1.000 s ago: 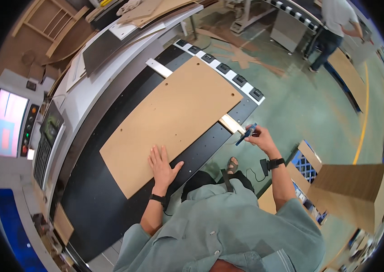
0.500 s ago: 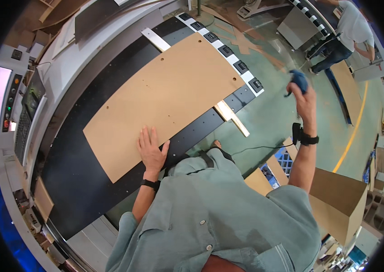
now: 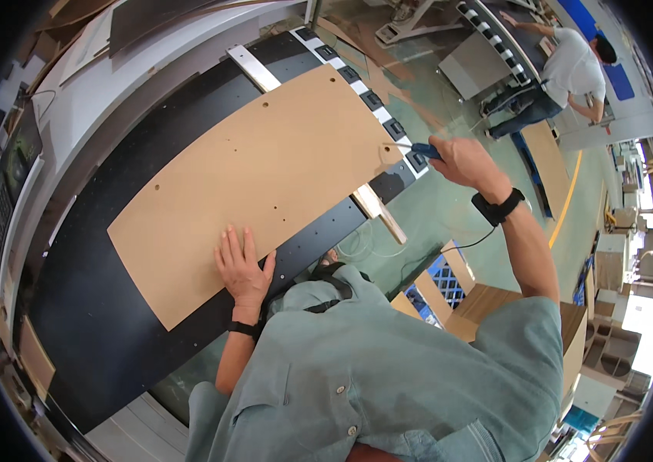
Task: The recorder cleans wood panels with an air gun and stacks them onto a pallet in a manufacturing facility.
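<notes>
A single head view looks steeply down from above the person's shoulders, close over their shirt, onto the black surface [image 3: 110,308] and the board [image 3: 257,185] lying on it. The fisheye bends straight edges near the rim. Forearms enter from the lower edge; the floor and a distant co-worker [image 3: 565,77] fill the upper right

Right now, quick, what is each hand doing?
Left hand: open, fingers spread flat on the brown board.
Right hand: closed around a blue tool, its tip at the board's far corner.
</notes>
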{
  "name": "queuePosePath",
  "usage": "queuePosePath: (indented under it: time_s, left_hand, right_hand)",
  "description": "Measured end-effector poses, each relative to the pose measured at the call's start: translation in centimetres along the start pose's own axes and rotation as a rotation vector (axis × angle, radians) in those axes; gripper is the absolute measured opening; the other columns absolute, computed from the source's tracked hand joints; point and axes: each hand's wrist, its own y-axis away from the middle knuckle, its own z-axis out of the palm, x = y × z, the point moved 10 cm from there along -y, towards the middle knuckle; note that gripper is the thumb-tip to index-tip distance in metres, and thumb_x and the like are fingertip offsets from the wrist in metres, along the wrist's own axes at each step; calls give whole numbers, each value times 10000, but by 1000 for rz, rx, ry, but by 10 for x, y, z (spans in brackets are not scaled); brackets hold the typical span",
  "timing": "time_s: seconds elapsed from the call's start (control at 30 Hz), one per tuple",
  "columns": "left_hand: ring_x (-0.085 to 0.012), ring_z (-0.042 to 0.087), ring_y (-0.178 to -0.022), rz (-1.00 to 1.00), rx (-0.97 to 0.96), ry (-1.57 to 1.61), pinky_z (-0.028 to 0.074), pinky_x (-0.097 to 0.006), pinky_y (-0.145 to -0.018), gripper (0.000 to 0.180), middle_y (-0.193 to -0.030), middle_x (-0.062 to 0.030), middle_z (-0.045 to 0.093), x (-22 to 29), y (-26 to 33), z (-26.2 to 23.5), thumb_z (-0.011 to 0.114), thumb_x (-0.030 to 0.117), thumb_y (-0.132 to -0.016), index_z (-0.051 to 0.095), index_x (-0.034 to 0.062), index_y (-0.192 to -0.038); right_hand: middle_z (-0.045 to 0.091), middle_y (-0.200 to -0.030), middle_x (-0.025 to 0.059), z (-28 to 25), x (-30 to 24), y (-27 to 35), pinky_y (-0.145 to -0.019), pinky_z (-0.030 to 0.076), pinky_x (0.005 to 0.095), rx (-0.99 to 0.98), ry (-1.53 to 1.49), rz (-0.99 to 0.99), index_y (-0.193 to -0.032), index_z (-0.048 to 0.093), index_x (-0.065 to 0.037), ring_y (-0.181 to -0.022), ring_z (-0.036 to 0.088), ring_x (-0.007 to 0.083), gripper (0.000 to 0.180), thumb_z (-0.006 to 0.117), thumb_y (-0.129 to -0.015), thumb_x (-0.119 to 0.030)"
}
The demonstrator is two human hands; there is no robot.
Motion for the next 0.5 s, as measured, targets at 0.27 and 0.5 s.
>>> queuePosePath:
  time_s: [0.27,0.5]
  left_hand:
    - [-399,408,-1375,-34,21,25,328,-568,-1105,727,-1505,-226,417,-5,4,0,699,460,-835,502,75,-1420]
    - [-368,424,-1368,-65,12,45,326,-551,-1109,719,-1477,-212,449,-10,1,-5,714,466,-809,536,77,-1387]
  right_hand:
    - [684,-875,205,-36,-12,-141,-742,523,507,139,19,-28,-963,612,-42,-872,653,415,253,652,-869,-274]
    - [698,-989,189,-65,-107,-186,-800,525,483,53,-43,-150,-1057,635,-47,-969,653,395,293,642,-871,-272]
